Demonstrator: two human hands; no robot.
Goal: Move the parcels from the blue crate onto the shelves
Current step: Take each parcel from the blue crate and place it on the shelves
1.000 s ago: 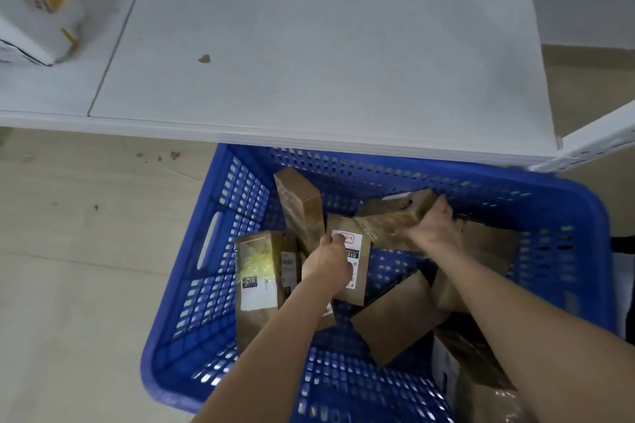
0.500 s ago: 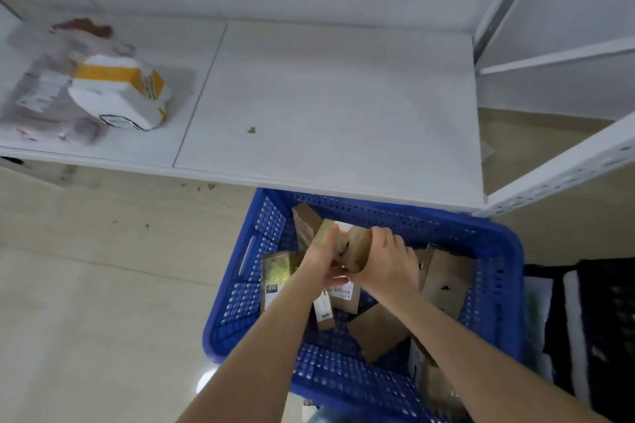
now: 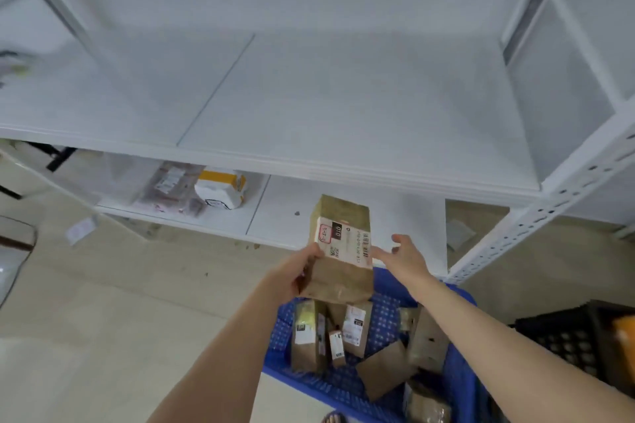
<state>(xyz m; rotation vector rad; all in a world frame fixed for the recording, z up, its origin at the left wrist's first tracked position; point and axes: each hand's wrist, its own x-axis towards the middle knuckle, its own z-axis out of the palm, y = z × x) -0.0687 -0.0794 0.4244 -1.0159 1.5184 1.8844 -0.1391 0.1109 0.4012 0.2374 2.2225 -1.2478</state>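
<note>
My left hand (image 3: pixel 295 273) grips a brown cardboard parcel (image 3: pixel 340 251) with a white label, lifted above the blue crate (image 3: pixel 460 378) and in front of the lower shelf (image 3: pixel 281 213). Just right of the parcel, my right hand (image 3: pixel 403 256) is spread, its fingertips at the parcel's right edge. Several more brown parcels (image 3: pixel 347 333) lie in the crate below. A wide white upper shelf (image 3: pixel 343 103) stretches above the parcel.
On the lower shelf to the left sit a white and yellow package (image 3: pixel 221 191) and a pinkish bag (image 3: pixel 168 187). A white perforated upright (image 3: pixel 536 213) stands at the right. A black crate (image 3: pixel 577 343) sits right of the blue one.
The view has tilted up from the crate to the shelves. The parcel has been lifted out of the crate by my left hand, and my right hand has let go and opened.
</note>
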